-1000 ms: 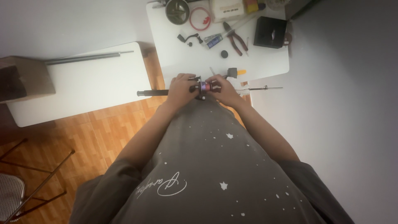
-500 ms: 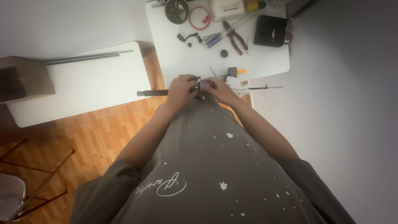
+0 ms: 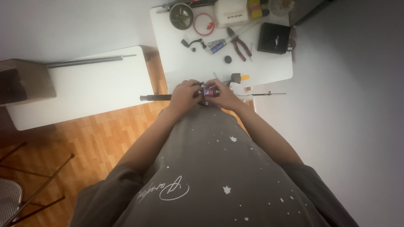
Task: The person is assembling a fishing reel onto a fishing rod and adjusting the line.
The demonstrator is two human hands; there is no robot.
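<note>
A small dark red cylindrical part [image 3: 209, 91] on a long thin rod [image 3: 156, 97] is held at the near edge of the white surface [image 3: 269, 67]. Since a second ago it has hardly shifted. The grip of the left hand [image 3: 184, 95] and right hand [image 3: 225, 94] is closed around it. A pale box [image 3: 229, 11] and a black square case [image 3: 274, 38] are seen farther back, beside red-handled pliers [image 3: 238, 44].

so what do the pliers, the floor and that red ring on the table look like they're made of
Pliers: dull grey metal jaws; dark red handles, probably plastic or rubber sleeves. Floor: wood or wood-look laminate, shown by orange-brown block pattern with a slight sheen. Red ring: thin and evenly coloured, likely rubber or plastic; too small to tell.
</note>
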